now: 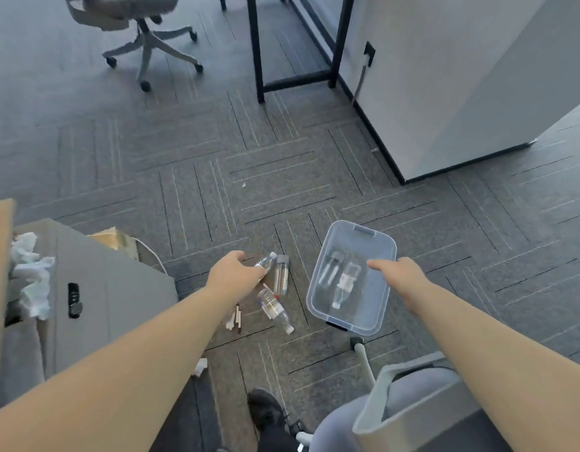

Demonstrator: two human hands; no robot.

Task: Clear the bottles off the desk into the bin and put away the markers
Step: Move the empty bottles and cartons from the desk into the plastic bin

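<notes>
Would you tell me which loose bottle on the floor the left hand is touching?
The white-capped bottle under the left hand; the other two lie apart, untouched.

Five bottles: three on the carpet, two in one clear bin.

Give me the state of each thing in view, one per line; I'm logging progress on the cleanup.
Bin: upright on the carpet, lidless, two bottles lying inside.
Held bottle: capped, in the left hand.
Grey-capped bottle: lying on the carpet.
Labelled bottle: capped, lying on the carpet.
Markers: lying loose on the carpet.
Right hand: empty, over the bin's rim.
Cardboard box: open, crumpled paper inside.
</notes>
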